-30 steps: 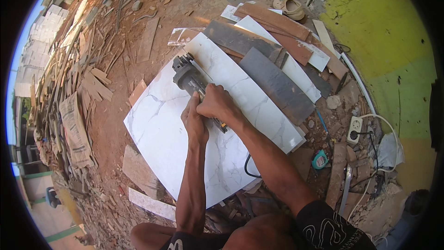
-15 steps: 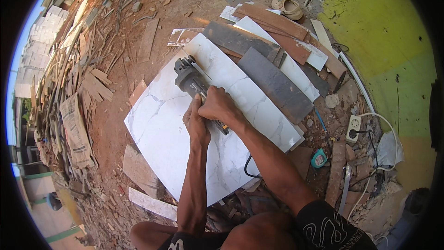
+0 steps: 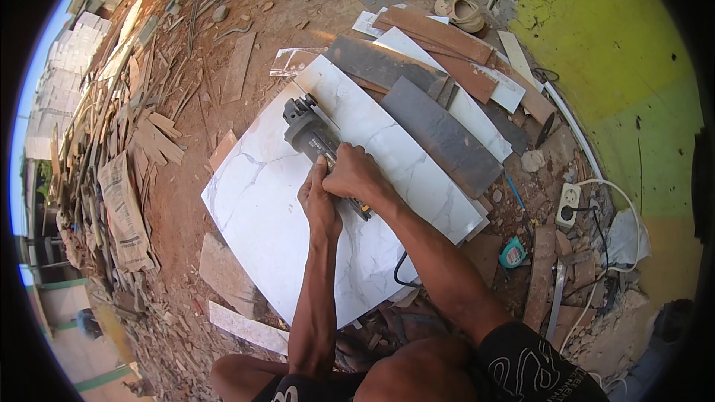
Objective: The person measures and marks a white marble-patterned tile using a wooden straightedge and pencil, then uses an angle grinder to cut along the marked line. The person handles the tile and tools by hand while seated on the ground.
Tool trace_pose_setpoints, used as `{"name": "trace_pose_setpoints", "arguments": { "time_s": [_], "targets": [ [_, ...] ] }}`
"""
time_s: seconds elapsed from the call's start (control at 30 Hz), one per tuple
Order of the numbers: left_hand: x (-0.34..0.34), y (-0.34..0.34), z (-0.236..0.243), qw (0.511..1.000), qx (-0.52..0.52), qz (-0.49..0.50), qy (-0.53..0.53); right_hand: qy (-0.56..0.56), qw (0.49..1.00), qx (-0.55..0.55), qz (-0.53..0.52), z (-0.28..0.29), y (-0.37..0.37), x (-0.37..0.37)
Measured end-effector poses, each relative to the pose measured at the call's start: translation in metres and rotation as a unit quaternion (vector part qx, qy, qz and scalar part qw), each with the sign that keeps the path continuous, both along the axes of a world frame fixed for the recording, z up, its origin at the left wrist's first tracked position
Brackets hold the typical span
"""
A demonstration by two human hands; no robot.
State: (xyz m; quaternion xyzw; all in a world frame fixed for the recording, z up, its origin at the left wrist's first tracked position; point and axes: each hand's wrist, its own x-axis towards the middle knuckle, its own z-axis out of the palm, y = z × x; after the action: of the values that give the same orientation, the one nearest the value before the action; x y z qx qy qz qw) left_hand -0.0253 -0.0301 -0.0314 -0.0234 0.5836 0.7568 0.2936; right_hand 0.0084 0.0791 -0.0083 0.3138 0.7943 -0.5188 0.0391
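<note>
A large white marble-patterned tile (image 3: 261, 231) lies on the ground in front of me. Over its far half is a dark grey angle grinder (image 3: 307, 132), its thin disc (image 3: 326, 116) seen nearly edge-on along the right side of the head. My left hand (image 3: 320, 207) is closed around the grinder's body from the left, thumb pointing forward. Just to the right, my right hand (image 3: 355, 171) grips the body from above, covering much of it. The grinder's rear end shows below the right hand. Whether the disc touches the tile I cannot tell.
Grey and brown tile strips (image 3: 443, 138) lie stacked beyond the tile's right edge. A white socket strip (image 3: 568, 205) with cables, a teal tape measure (image 3: 512, 253) and rubble are at the right, near a yellow-green wall (image 3: 603, 52). Scrap wood (image 3: 82, 179) fills the left.
The grinder and both hands have shifted very slightly toward me and to the right over the tile. Both hands keep their grip.
</note>
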Motion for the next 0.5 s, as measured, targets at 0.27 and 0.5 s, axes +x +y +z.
{"name": "trace_pose_setpoints", "arguments": {
  "time_s": [0.27,0.5],
  "targets": [
    [0.008,-0.003,-0.003,1.000,0.002,-0.001,-0.006,0.008,1.000,0.001,-0.006,0.001,-0.003,0.009],
    [0.013,-0.005,-0.002,1.000,0.017,-0.008,-0.003,0.005,1.000,0.005,-0.006,0.003,-0.004,0.015]
  ]
}}
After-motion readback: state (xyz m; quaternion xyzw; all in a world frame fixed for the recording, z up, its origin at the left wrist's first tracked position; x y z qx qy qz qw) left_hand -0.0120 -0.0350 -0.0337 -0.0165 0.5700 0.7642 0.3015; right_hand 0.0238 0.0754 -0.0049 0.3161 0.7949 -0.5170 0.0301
